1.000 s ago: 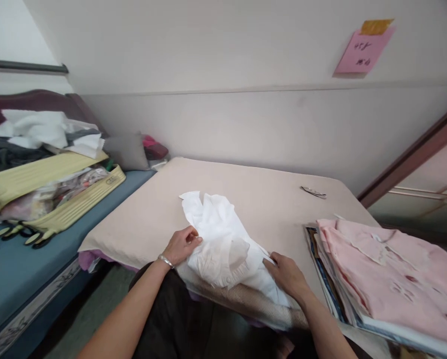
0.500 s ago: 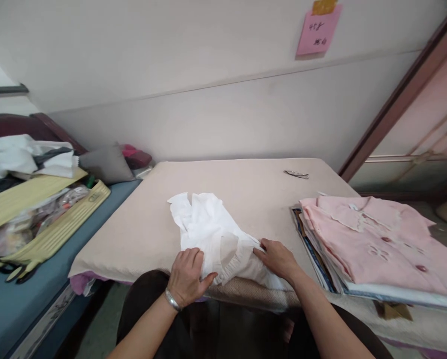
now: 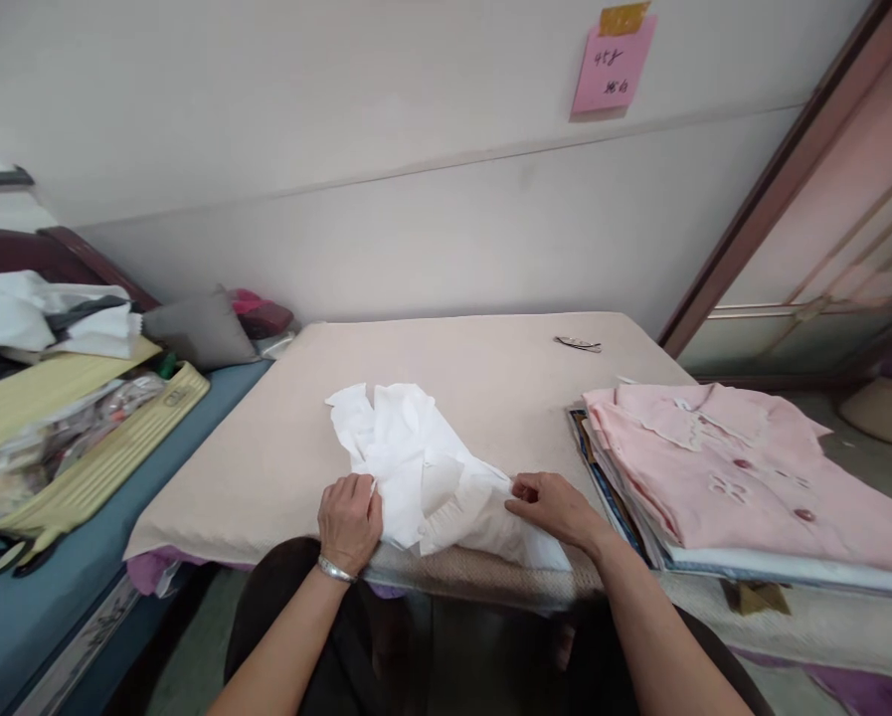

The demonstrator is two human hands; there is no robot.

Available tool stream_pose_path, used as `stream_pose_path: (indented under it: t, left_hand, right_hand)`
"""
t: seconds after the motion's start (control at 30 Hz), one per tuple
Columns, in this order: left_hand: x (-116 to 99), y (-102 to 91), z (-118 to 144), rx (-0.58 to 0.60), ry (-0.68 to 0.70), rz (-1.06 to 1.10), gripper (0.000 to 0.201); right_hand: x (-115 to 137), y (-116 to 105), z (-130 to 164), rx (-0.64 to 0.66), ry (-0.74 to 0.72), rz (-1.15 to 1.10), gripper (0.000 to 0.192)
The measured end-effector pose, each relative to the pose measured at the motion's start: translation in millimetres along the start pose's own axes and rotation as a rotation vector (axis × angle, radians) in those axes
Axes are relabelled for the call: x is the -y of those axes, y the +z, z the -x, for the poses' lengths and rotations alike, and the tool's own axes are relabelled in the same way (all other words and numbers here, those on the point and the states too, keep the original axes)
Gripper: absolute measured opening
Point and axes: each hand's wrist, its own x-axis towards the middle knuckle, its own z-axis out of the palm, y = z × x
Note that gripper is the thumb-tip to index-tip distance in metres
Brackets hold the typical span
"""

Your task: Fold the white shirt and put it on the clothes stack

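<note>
Head view — my left hand [image 3: 350, 519] and right hand [image 3: 554, 505] each pinch the white garment [image 3: 423, 477]; I'd keep both edges taut and level.

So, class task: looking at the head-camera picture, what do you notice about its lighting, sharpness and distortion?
Head view: soft, even light with only faint shadows; the white garment is bright enough to lose some fold detail; straight lines like the wall ledge bow with wide-angle distortion; the left hand and right hand look sharp, while the pink note's writing is too small to read.
</note>
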Motion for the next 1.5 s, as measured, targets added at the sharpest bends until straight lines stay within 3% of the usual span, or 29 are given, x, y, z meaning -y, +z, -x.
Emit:
stream_pose_path:
  t: [0.3,0.43,0.5,0.6,0.77,0.9,0.97,1.03,1.17,1.23,1.33,1.43,1.5]
  left_hand:
    - [10.3,6.7,-3.0,-0.043,-0.151,0.137,0.026]
    - [26.9,-11.4,-8.7,-0.045,-0.238,0.197,0.026]
    - [37.3,-36.5,-21.7,-0.071,-0.259,0.22,0.024]
    - [53.0,-95.9,-57.7,-0.131,-0.252,0.217,0.024]
    - [81.2,-207.9,-130.6,-0.207,-0.305,0.366,0.016]
    - [105.2,-264.3,-158.0,-0.291,-0.386,0.731,0.022]
    - [113.8,-283.7,-158.5,-0.344,-0.408,0.72,0.025]
    - [118.7,-302.1,-153.9,-0.372,-0.392,0.538,0.023]
    - [120.8,-336.9,-144.6,-0.354,-0.308,0.294,0.017]
    - [120.5,-349.7,-142.3,-0.179,-0.251,0.397,0.016]
    - [120.7,-361.7,-137.8,0.087,-0.274,0.79,0.021]
    - [122.4,-365.7,-129.7,0.053,-0.267,1.164,0.036]
    - [123.8,-363.8,-124.1,0.003,-0.201,1.174,0.042]
  right_hand:
    - [6.3,10.0,7.2,-0.013,-0.122,0.004,0.028]
    - [13.3,1.6,24.7,-0.148,-0.142,-0.101,0.031]
    - [24.6,-18.6,30.7,-0.191,-0.127,-0.164,0.032]
    - [61.2,-73.8,34.1,-0.299,-0.161,-0.148,0.031]
    - [164.9,-188.7,46.6,-0.632,-0.32,-0.014,0.028]
    - [235.6,-246.3,68.5,-0.819,-0.448,0.121,0.024]
    - [257.2,-261.4,78.3,-0.819,-0.479,0.258,0.024]
    - [270.9,-270.3,85.2,-0.798,-0.488,0.371,0.024]
    - [281.1,-273.1,86.9,-0.899,-0.531,0.468,0.024]
    - [280.2,-271.7,83.5,-0.81,-0.494,0.533,0.026]
    - [277.5,-276.4,84.4,-0.686,-0.483,0.493,0.031]
    - [276.9,-286.8,97.6,-0.818,-0.567,0.273,0.037]
    - [274.8,-289.5,106.3,-0.766,-0.579,0.176,0.042]
